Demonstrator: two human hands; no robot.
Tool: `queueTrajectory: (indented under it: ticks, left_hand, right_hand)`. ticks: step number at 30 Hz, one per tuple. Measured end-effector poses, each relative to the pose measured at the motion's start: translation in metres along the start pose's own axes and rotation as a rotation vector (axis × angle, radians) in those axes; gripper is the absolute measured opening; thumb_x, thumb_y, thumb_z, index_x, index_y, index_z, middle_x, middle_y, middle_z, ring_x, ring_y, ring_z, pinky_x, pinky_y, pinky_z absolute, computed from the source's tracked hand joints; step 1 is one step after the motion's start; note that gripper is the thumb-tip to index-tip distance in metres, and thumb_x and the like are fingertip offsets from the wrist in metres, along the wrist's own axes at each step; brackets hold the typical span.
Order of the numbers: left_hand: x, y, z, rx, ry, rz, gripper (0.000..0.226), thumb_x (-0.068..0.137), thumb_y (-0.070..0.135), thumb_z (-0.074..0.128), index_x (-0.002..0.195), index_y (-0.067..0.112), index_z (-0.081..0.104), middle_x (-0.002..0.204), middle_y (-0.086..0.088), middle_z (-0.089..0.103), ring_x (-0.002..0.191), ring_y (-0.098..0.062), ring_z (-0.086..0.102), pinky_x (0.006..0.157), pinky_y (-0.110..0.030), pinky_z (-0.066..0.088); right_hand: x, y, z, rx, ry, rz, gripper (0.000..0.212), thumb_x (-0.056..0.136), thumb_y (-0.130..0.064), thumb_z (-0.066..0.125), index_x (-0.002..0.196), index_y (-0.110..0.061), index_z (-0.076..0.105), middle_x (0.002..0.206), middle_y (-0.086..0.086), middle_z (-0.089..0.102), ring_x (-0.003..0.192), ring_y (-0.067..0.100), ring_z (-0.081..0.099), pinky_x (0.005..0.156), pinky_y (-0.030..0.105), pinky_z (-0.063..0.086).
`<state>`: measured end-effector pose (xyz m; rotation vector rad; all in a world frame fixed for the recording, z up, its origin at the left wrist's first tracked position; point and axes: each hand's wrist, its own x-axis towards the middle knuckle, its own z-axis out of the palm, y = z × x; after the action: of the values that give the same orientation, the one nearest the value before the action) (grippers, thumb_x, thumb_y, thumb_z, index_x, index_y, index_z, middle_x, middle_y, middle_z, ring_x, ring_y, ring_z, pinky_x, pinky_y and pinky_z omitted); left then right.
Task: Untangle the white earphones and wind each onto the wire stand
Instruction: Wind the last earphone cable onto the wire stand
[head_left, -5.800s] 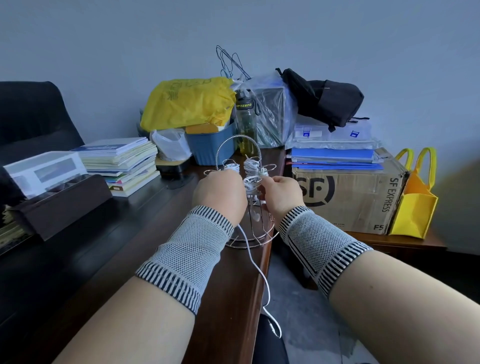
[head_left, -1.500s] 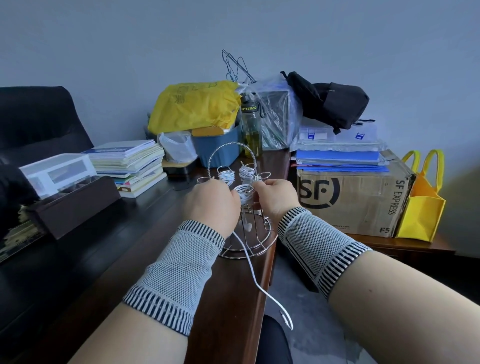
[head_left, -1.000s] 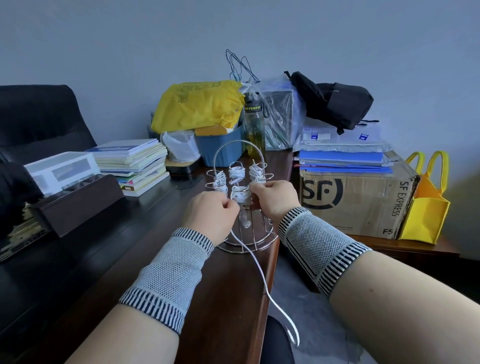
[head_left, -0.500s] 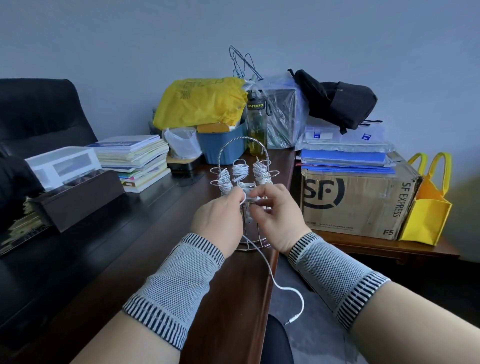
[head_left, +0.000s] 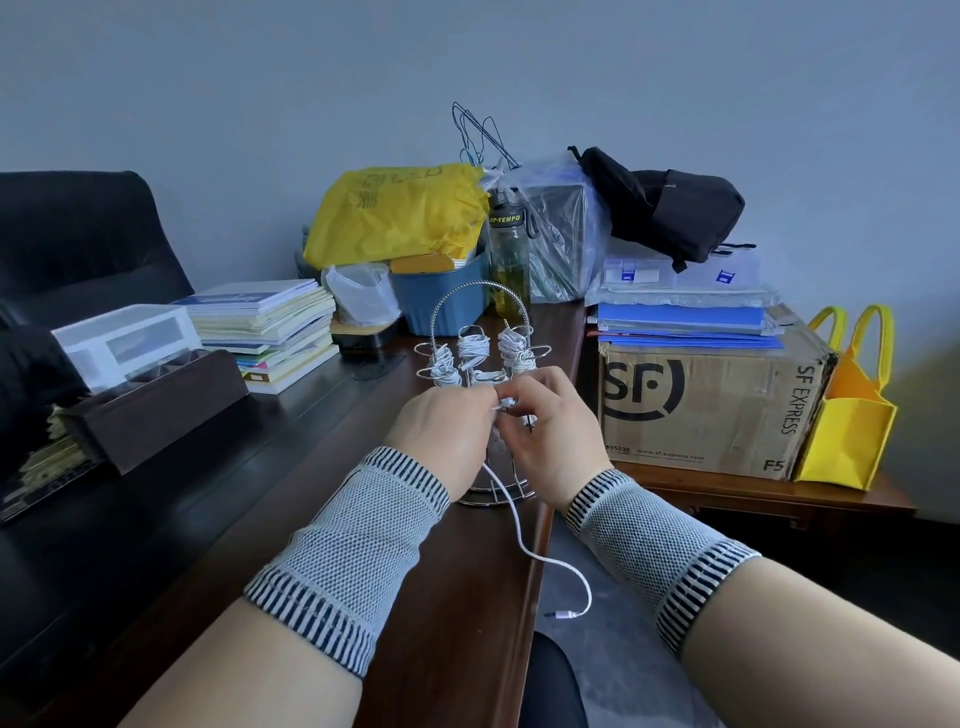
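Note:
A chrome wire stand (head_left: 480, 306) stands near the right edge of the dark wooden desk (head_left: 291, 493). Three of its far arms carry wound white earphones (head_left: 472, 347). My left hand (head_left: 441, 431) and my right hand (head_left: 550, 426) meet in front of the stand and pinch a white earphone cable (head_left: 506, 402) at a near arm. The loose end of that cable (head_left: 524, 545) trails down over the desk edge and curls, its plug (head_left: 563, 615) hanging free. Both wrists wear grey knitted bands.
Stacked books (head_left: 270, 327), a white box (head_left: 124, 343) and a dark tray (head_left: 156, 405) lie left. Behind the stand are a blue tub (head_left: 441, 306), a yellow bag (head_left: 400, 213) and a bottle (head_left: 509, 249). A cardboard box (head_left: 711, 400) and yellow tote (head_left: 852, 410) stand right.
The hanging cable has shortened as it is wound on; its plug has risen and swung. My hands have come closer together in front of the stand.

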<state>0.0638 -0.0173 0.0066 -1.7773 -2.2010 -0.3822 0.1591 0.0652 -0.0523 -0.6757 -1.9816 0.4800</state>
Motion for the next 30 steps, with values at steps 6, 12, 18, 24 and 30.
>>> queueTrajectory:
  ticks: [6, 12, 18, 24, 30]
  left_hand:
    - [-0.003, -0.012, -0.006, -0.256, -0.026, -0.142, 0.027, 0.096, 0.032, 0.054, 0.073, 0.028, 0.066, 0.070, 0.003, 0.068, 0.068, -0.014, 0.060, 0.066, -0.031, 0.050]
    - [-0.004, -0.020, -0.008, -0.727, 0.159, -0.293, 0.016, 0.090, 0.031, 0.064, 0.075, 0.028, 0.069, 0.069, 0.011, 0.070, 0.067, -0.001, 0.065, 0.066, -0.021, 0.050]
    - [0.013, -0.007, 0.002, -0.492, 0.235, -0.446, 0.041, 0.094, 0.037, 0.055, 0.061, 0.016, 0.069, 0.060, 0.005, 0.069, 0.058, -0.012, 0.066, 0.060, -0.031, 0.058]
    - [0.020, -0.011, 0.011, -0.430, 0.103, -0.519, 0.048, 0.098, 0.036, 0.044, 0.066, 0.013, 0.072, 0.064, 0.000, 0.071, 0.056, -0.012, 0.062, 0.047, -0.022, 0.045]
    - [0.020, -0.013, 0.030, -0.903, 0.109, -0.706, 0.041, 0.097, 0.031, 0.051, 0.067, 0.011, 0.072, 0.066, -0.004, 0.073, 0.060, -0.016, 0.068, 0.058, -0.029, 0.054]
  right_hand:
    - [0.006, 0.004, 0.001, 0.077, 0.058, 0.049, 0.004, 0.086, -0.019, 0.070, 0.088, -0.016, 0.072, 0.091, -0.008, 0.057, 0.075, 0.008, 0.062, 0.072, 0.019, 0.048]
    - [0.007, 0.003, 0.003, 0.275, 0.064, 0.261, 0.017, 0.091, -0.027, 0.065, 0.074, -0.025, 0.063, 0.085, -0.004, 0.064, 0.074, 0.010, 0.059, 0.075, 0.024, 0.047]
    - [0.021, -0.006, 0.004, 0.515, 0.041, 0.561, 0.022, 0.086, -0.021, 0.064, 0.065, -0.015, 0.068, 0.065, 0.002, 0.065, 0.058, 0.014, 0.054, 0.061, 0.032, 0.046]
    - [0.033, -0.011, 0.003, 0.526, 0.019, 0.708, 0.025, 0.083, -0.019, 0.057, 0.062, -0.011, 0.068, 0.072, 0.012, 0.070, 0.065, 0.024, 0.060, 0.062, 0.034, 0.044]
    - [0.043, -0.016, -0.001, 0.399, -0.017, 0.771, 0.026, 0.076, -0.026, 0.056, 0.066, -0.004, 0.067, 0.065, 0.012, 0.065, 0.063, 0.033, 0.060, 0.061, 0.036, 0.044]
